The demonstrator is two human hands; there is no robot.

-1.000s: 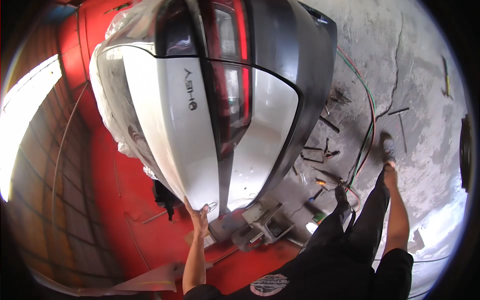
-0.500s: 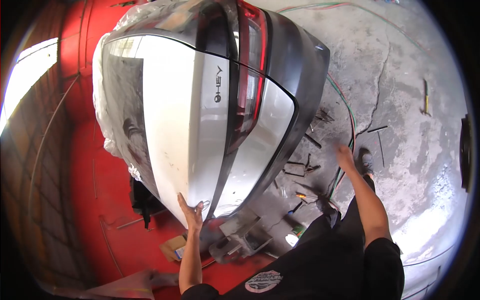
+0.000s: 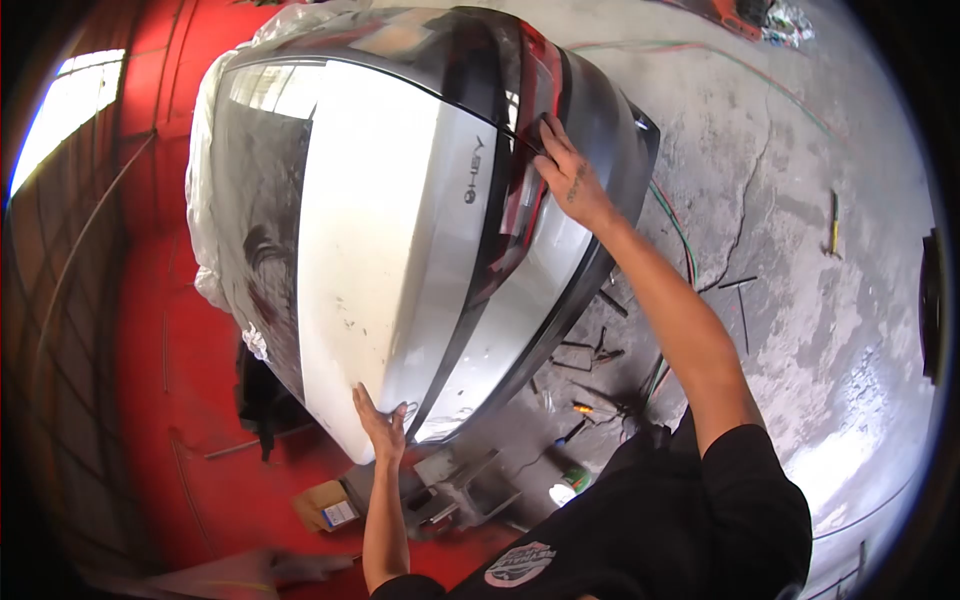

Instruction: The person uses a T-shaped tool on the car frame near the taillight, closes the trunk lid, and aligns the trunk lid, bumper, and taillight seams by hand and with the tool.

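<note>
The rear of a car fills the middle of the view, with its white tailgate [image 3: 350, 230] facing up at me. My left hand [image 3: 382, 428] rests on the tailgate's lower corner, thumb and fingers apart. On the dark-and-red tail light [image 3: 521, 205] lies my right hand [image 3: 574, 185]. Its fingers are stretched out and touch the light near the seam between tailgate and body. Dark lettering [image 3: 473, 172] marks the tailgate beside that light. Below it curves the dark bumper [image 3: 615, 150]. I see nothing held in either hand.
Scattered tools [image 3: 600, 352] and a green can [image 3: 570, 484] are on the concrete floor. Red and green hoses [image 3: 675, 225] run beside the car. A yellow-handled hammer [image 3: 834, 225] lies farther right. An open cardboard box [image 3: 325, 507] is at lower left.
My right hand has swung up and left from above the floor onto the tail light. My left hand keeps its place on the tailgate corner. The view has shifted slightly.
</note>
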